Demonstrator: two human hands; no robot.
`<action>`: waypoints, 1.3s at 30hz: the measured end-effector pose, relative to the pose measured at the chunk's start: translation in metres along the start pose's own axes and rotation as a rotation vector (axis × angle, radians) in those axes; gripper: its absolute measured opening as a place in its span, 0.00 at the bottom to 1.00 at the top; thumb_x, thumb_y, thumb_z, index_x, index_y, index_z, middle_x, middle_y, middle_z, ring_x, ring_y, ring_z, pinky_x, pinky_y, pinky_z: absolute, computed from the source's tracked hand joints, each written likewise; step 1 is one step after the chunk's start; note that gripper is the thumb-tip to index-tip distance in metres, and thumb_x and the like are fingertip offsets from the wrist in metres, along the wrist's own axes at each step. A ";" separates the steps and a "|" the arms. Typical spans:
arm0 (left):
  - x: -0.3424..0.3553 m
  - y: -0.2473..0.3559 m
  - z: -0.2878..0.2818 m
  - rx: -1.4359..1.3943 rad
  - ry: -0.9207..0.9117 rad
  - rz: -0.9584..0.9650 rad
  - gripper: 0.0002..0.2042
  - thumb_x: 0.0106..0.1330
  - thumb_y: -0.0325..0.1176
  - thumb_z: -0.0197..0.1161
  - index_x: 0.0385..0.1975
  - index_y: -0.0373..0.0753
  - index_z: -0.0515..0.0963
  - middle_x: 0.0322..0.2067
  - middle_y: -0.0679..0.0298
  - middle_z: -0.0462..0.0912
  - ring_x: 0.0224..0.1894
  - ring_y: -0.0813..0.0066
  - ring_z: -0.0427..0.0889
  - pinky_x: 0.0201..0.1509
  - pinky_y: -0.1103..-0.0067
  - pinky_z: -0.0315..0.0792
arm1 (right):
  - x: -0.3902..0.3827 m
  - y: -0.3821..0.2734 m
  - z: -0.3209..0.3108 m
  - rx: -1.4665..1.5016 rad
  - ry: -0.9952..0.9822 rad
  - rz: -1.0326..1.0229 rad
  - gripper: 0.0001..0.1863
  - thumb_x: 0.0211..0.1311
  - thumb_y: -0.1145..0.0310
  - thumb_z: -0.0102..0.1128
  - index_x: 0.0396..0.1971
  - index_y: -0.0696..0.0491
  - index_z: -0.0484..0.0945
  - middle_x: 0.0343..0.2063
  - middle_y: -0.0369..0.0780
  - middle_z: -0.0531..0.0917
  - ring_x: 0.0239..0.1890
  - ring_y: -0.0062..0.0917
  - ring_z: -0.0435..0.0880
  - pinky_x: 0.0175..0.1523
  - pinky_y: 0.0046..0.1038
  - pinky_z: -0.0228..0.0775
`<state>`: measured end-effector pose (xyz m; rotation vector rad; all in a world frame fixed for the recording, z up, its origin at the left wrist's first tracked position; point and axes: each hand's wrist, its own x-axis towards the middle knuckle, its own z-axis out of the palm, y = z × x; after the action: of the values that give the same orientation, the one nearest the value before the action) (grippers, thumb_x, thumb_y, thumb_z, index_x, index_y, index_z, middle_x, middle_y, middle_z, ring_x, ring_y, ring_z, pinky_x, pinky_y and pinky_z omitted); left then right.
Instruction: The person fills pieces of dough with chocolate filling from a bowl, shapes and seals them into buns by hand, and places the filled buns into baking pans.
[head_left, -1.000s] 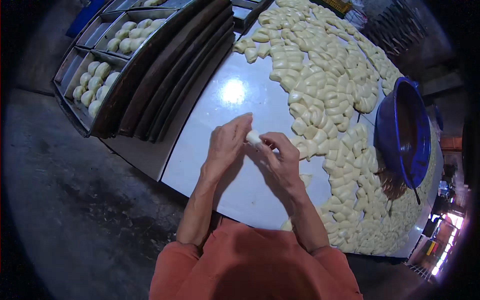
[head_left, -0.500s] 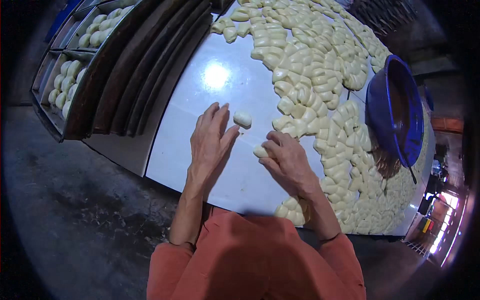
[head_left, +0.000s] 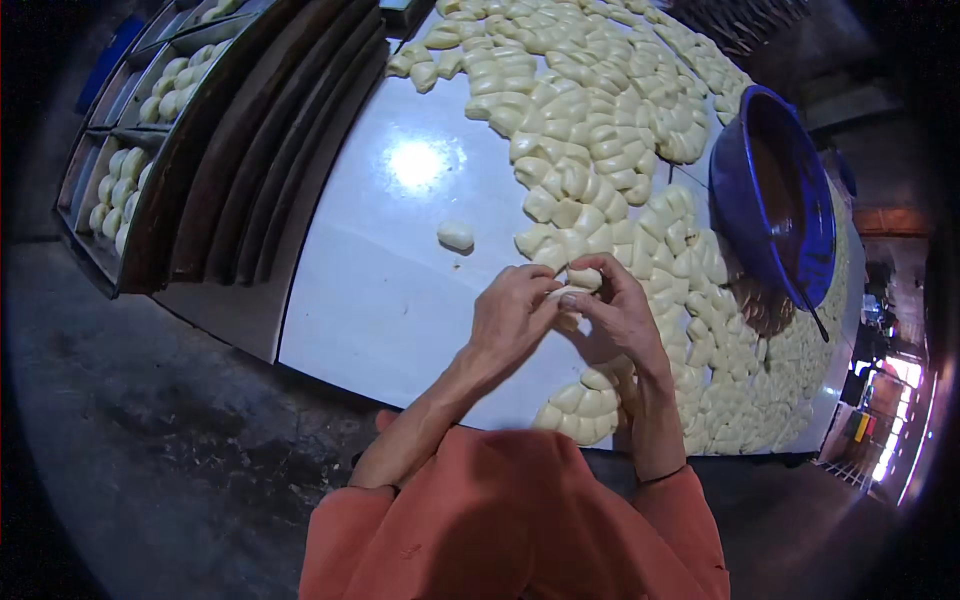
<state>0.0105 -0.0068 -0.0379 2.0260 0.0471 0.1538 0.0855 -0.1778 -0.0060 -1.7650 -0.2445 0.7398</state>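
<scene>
Working dough (head_left: 585, 279), left hand (head_left: 508, 315) and right hand (head_left: 624, 312) clamped on it | one smooth ball (head_left: 456, 236) on tabletop (head_left: 375, 300), trayed balls (head_left: 122, 187) look finished | plenty of lumps (head_left: 600, 145) left

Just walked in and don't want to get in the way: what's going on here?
A person's left hand and right hand hold pale dough between them. One rounded piece lies apart on the white table, while many pale pieces crowd its right side near a blue basin. Stacked trays stand at left, the top one holding dough balls.
</scene>
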 end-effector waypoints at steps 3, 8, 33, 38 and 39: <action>0.002 0.011 -0.010 -0.028 -0.077 -0.058 0.09 0.61 0.35 0.63 0.35 0.37 0.82 0.34 0.55 0.83 0.41 0.55 0.79 0.45 0.64 0.73 | -0.009 0.001 -0.005 0.062 0.079 -0.031 0.22 0.58 0.73 0.68 0.51 0.58 0.70 0.33 0.34 0.80 0.31 0.14 0.77 0.33 0.16 0.68; 0.001 0.013 -0.004 0.087 -0.107 -0.044 0.12 0.60 0.37 0.66 0.40 0.37 0.82 0.33 0.53 0.82 0.39 0.53 0.80 0.44 0.64 0.72 | -0.016 -0.001 -0.002 0.016 0.060 -0.056 0.26 0.56 0.73 0.70 0.54 0.58 0.71 0.35 0.35 0.81 0.34 0.15 0.77 0.38 0.20 0.72; -0.017 0.024 -0.046 0.297 -0.209 0.118 0.42 0.46 0.48 0.78 0.61 0.34 0.69 0.52 0.54 0.78 0.49 0.58 0.80 0.55 0.65 0.68 | -0.038 -0.042 -0.015 0.665 0.014 0.029 0.26 0.56 0.72 0.65 0.57 0.57 0.72 0.44 0.41 0.82 0.42 0.25 0.84 0.51 0.29 0.80; 0.017 0.050 -0.041 -0.247 -0.219 -0.173 0.25 0.58 0.37 0.73 0.55 0.35 0.77 0.50 0.53 0.81 0.45 0.72 0.82 0.45 0.78 0.77 | -0.029 -0.022 0.000 0.675 0.055 0.096 0.18 0.65 0.72 0.60 0.54 0.58 0.73 0.37 0.41 0.84 0.32 0.20 0.85 0.36 0.18 0.81; 0.022 0.054 -0.040 -0.274 -0.264 -0.254 0.23 0.60 0.35 0.72 0.54 0.35 0.78 0.49 0.55 0.82 0.43 0.75 0.82 0.45 0.79 0.77 | -0.028 -0.020 0.001 0.615 0.073 0.060 0.18 0.64 0.72 0.61 0.53 0.57 0.73 0.36 0.40 0.84 0.29 0.20 0.85 0.34 0.17 0.79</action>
<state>0.0254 0.0073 0.0295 1.7335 0.1105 -0.2550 0.0673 -0.1844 0.0225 -1.2122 0.0846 0.6988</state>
